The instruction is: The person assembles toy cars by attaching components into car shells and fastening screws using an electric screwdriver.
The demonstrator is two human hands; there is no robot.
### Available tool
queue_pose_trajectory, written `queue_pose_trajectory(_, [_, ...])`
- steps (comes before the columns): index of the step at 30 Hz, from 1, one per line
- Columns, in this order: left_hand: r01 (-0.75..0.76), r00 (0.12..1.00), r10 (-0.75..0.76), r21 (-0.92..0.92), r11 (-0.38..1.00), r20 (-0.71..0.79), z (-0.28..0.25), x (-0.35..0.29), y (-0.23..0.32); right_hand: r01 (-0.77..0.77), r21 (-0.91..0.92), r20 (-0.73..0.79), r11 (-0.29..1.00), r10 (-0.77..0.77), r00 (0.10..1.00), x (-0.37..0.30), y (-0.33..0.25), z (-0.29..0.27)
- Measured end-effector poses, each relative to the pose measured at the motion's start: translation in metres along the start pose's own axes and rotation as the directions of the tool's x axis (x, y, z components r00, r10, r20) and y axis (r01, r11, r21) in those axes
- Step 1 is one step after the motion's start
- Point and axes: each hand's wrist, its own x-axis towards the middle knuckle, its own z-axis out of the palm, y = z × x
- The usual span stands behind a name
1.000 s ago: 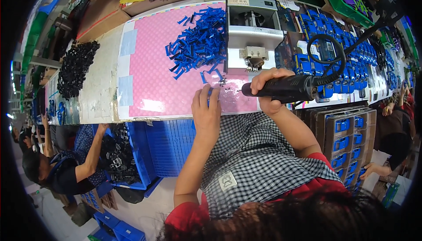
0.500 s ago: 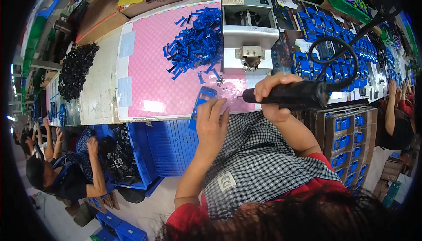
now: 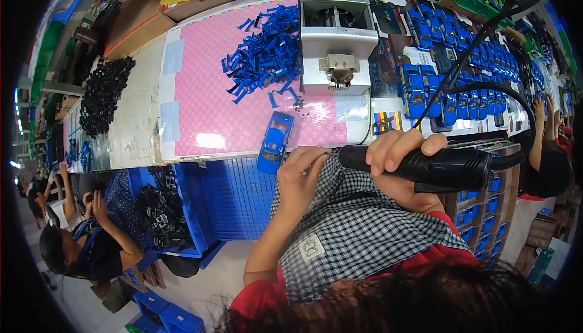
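My right hand (image 3: 404, 166) is wrapped round a black electric screwdriver (image 3: 449, 164) with a cord, held level with its nose to the left. My left hand (image 3: 297, 181) has its fingertips pinched together at the screwdriver's bit; what they hold, if anything, is too small to make out. Just left of that hand a blue toy car (image 3: 276, 141) lies on the pink mat (image 3: 212, 114), at the table's front edge. Farther back is a heap of small blue plastic parts (image 3: 264, 53). A few tiny dark pieces (image 3: 300, 109), perhaps screws, lie between heap and car.
A grey metal machine (image 3: 338, 41) stands behind the mat. Rows of blue toy cars (image 3: 446, 93) fill the table on the right. Black parts (image 3: 108, 96) are heaped at the left. Below the table edge are a blue crate (image 3: 200, 211) and divided boxes of cars. Co-workers sit on both sides.
My left hand has left the toy car and come to the screwdriver's bit. My right hand has brought the screwdriver down toward me. The car stays at the table edge.
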Motion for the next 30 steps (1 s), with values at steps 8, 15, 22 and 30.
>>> queue_pose_trajectory(8, [-0.023,1.000,0.023,-0.054,0.998,-0.012,0.001,-0.007,0.001,0.106,0.038,0.032,0.994,-0.108,0.994,-0.003,-0.001,-0.002])
queue_pose_trajectory(15, [0.027,0.999,-0.030,-0.176,0.984,-0.017,0.002,-0.012,-0.001,0.229,0.097,0.039,0.969,-0.234,0.971,0.000,0.004,0.001])
queue_pose_trajectory(22, [0.019,1.000,-0.020,-0.190,0.982,-0.005,0.001,-0.014,-0.004,0.274,0.135,-0.023,0.952,-0.274,0.961,-0.001,0.006,0.007])
queue_pose_trajectory(30, [0.020,1.000,-0.022,-0.212,0.977,-0.008,0.002,-0.014,-0.004,0.231,0.139,-0.040,0.963,-0.228,0.973,-0.001,0.002,0.011])
